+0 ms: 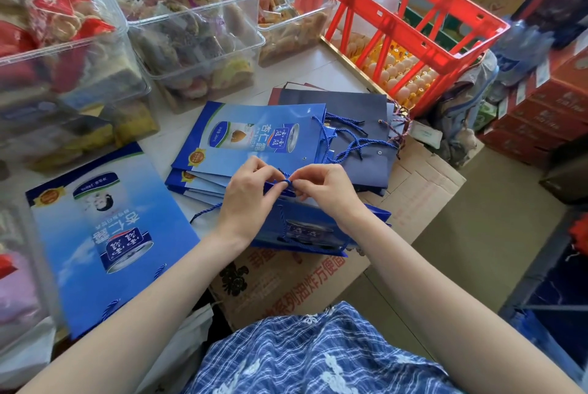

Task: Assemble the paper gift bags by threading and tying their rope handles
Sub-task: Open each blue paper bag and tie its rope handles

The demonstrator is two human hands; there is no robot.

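A folded blue paper gift bag point(305, 231) lies in front of me on a cardboard box. My left hand point(251, 199) and my right hand point(324, 190) meet at its top edge, and both pinch a small loop of blue rope handle point(286, 183). A loose rope end point(206, 210) trails left from under my left wrist. Behind the hands lies a stack of flat blue bags point(254, 135) with loose blue ropes point(346, 135) on dark navy bags. At the left lies another flat blue bag point(108, 234) with rope handles threaded through it.
Clear plastic tubs of wrapped snacks point(191, 27) stand at the back left. A red crate point(397, 27) over egg trays point(401, 72) stands at the back right. The flattened cardboard box point(423, 190) juts out right of the table. Stacked cartons point(547, 113) fill the far right.
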